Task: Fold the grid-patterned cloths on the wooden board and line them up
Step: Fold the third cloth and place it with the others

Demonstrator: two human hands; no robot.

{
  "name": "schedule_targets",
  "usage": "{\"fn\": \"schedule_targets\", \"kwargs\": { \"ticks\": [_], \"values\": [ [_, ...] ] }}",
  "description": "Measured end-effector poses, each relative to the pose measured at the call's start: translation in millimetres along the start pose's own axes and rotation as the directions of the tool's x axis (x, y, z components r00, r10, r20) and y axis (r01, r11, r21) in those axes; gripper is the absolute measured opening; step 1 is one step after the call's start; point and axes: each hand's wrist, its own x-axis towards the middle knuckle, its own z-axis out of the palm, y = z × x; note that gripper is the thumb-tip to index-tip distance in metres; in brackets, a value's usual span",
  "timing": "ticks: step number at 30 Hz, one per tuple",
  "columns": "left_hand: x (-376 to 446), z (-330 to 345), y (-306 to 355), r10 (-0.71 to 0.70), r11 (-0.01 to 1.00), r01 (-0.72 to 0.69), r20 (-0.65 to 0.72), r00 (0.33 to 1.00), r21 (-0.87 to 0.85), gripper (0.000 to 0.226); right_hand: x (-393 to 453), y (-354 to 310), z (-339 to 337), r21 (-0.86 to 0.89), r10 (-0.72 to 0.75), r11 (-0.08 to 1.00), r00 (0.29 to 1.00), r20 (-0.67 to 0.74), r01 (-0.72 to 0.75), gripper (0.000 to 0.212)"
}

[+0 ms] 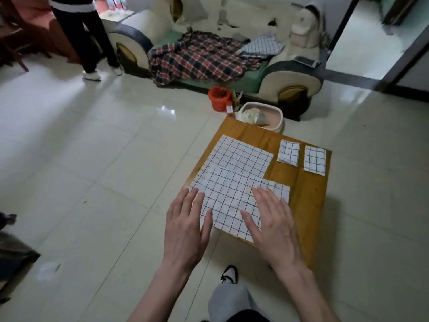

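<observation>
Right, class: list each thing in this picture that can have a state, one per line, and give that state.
Near cloth: unfolded, flat on the board.
Far cloth: unfolded, partly under the near cloth.
Two small cloths: folded, side by side.
Left hand: open, fingers on the near cloth's edge.
Right hand: open, flat on the near cloth.
Wooden board: level, bearing all four cloths.

Living room stuff behind the work spot

Worn cream sofa [232, 26] with a plaid blanket [197, 59] and a checked cloth [262, 47] piled on it, white backpack [304, 29] on its arm. Orange bucket [218, 97] and cream basket [264, 117] on the tiled floor [92, 159]. Someone's dark-trousered legs [86, 38] standing far left.
</observation>
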Motion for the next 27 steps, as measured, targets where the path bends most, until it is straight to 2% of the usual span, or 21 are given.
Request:
{"fn": "schedule_targets", "kwargs": {
  "ticks": [15,20,27],
  "values": [
    [75.2,119.3,6.4,0.121,0.993,-0.122,0.19,0.974,-0.01,0.047,60.1,83.1,60.0,0.034,0.188,0.981,0.98,0.066,-0.19,0.07],
    [79.0,188.7,-13.0,0.136,0.991,-0.13,0.272,0.953,-0.039,0.049,68.8,109.6,110.2,0.008,0.256,0.966,0.96,0.111,-0.258,0.067],
    [71.4,291.4,-45.7,0.177,0.984,-0.152,0.367,0.913,-0.098,0.051,85.2,132.3,201.8,-0.007,0.265,0.963,0.949,0.172,-0.268,0.068]
  ]
}}
